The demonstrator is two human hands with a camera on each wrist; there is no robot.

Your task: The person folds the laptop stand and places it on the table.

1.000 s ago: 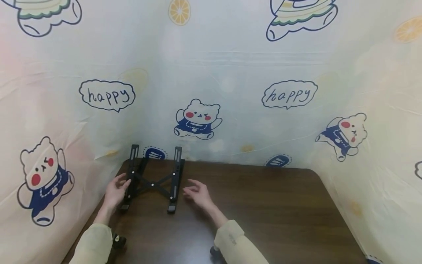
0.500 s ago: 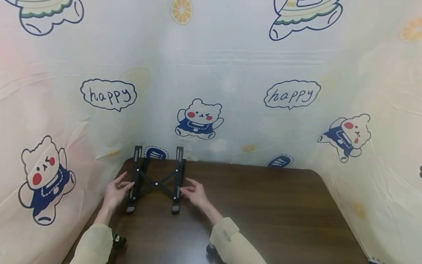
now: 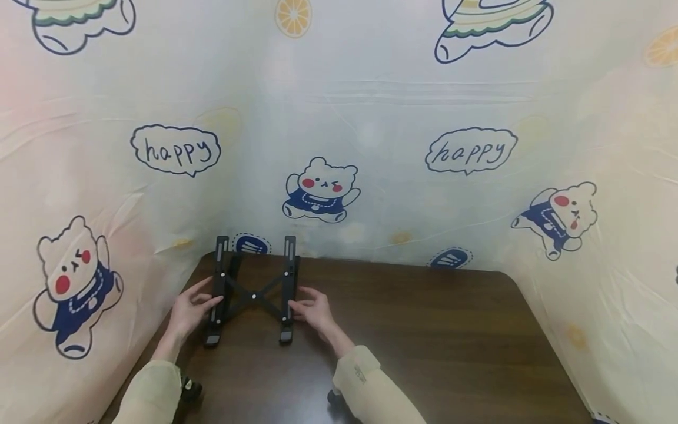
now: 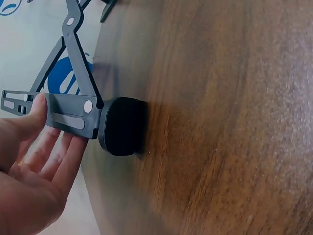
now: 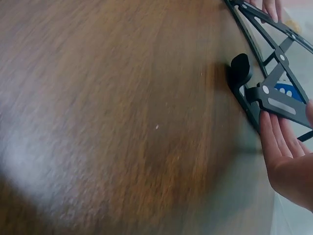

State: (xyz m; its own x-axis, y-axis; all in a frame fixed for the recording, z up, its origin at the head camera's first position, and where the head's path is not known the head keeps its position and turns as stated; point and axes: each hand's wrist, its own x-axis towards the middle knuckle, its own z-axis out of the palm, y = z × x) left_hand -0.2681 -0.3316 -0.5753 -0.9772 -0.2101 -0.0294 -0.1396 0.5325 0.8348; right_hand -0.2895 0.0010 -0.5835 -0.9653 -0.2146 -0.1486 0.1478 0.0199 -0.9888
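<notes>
A black folding laptop stand (image 3: 254,296) stands unfolded at the back left of the table, its two side rails joined by an X of crossed bars. My left hand (image 3: 186,312) pinches the left rail; in the left wrist view the thumb (image 4: 39,108) lies on top and the other fingers sit beneath. At the right rail, my right hand (image 3: 316,311) has its thumb on the upper edge. The right wrist view shows that hand's fingers (image 5: 281,137) under the rail, while its thumb is mostly cut off by the frame edge.
The brown wooden table (image 3: 424,341) stretches out to the right of the stand. Behind it and along both sides hangs a pale printed cloth (image 3: 381,176), close to the stand's back end. A dark wrist-worn item (image 3: 190,388) shows by the left sleeve.
My right hand has closed in from beside the stand and taken hold of its right rail. The left thumb has come over the left rail. The stand appears slightly farther right.
</notes>
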